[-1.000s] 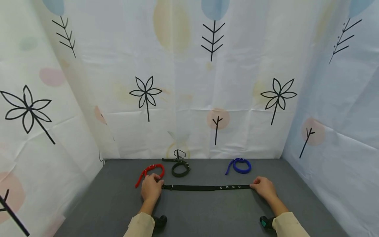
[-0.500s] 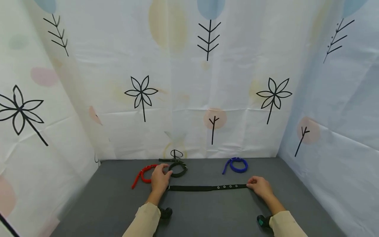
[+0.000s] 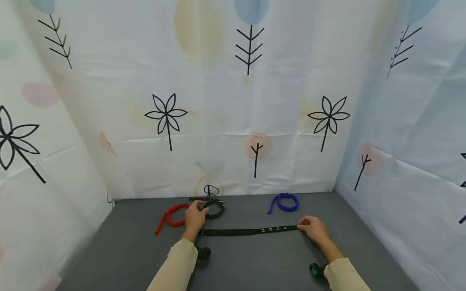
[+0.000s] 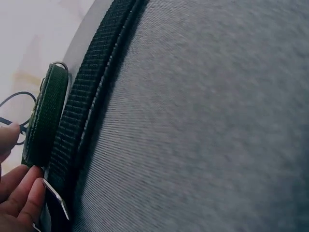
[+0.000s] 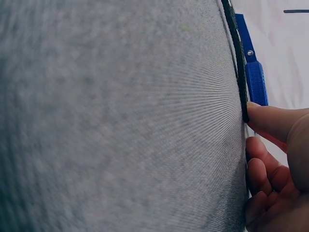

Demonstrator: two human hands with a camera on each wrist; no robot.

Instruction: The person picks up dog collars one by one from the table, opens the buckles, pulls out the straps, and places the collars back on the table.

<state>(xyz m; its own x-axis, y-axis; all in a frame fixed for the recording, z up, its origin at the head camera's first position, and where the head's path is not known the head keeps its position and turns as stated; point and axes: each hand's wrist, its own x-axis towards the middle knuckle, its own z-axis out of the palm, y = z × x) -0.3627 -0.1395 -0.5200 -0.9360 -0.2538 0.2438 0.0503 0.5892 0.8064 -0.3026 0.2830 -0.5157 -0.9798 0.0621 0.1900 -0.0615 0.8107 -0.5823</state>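
Note:
A long black dog collar (image 3: pixel 233 232) with eyelets and a metal ring lies stretched out straight across the table. My right hand (image 3: pixel 316 229) pinches its eyelet end; in the right wrist view the thumb (image 5: pixel 273 121) is on the strap's tip. My left hand (image 3: pixel 194 220) is over the collar's buckle end, reaching past it to a coiled dark green collar (image 3: pixel 218 215). In the left wrist view, the left thumb and fingers (image 4: pixel 29 200) stand apart beside the green collar (image 4: pixel 48 113); whether they touch it I cannot tell.
A coiled red collar (image 3: pixel 165 220) lies left of the left hand. Farther back on the right is a coiled blue collar (image 3: pixel 287 203). The grey table (image 3: pixel 255 262) ends at a patterned white curtain (image 3: pixel 218 101).
My left hand has let go of the black collar's buckle end and moved forward and right to the green collar. The right hand keeps its pinch; the head view has shifted slightly.

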